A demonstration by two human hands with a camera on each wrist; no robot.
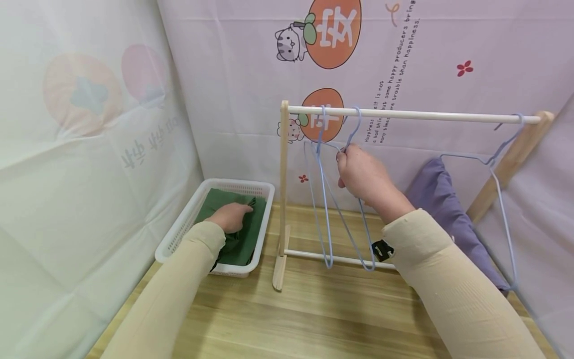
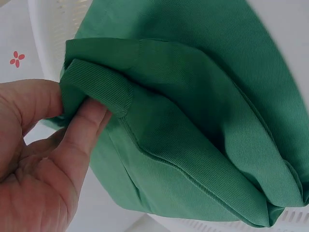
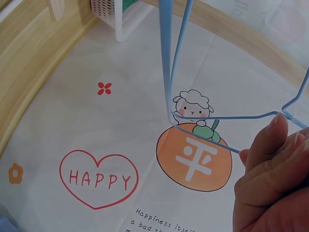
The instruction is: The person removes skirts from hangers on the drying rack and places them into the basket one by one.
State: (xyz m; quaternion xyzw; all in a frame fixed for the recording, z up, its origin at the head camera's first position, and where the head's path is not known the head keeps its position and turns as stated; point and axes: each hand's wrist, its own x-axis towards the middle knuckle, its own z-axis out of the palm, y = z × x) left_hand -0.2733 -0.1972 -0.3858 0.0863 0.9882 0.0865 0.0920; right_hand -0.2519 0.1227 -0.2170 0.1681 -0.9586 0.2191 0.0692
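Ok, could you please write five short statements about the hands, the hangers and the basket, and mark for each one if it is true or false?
1. The left hand pinches green cloth. True.
2. The basket is blue. False: it is white.
3. Three blue hangers hook over the top rod. True.
4. Purple cloth hangs on the rightmost hanger. True.
5. The right hand grips the rightmost hanger. False: it grips the middle hanger.
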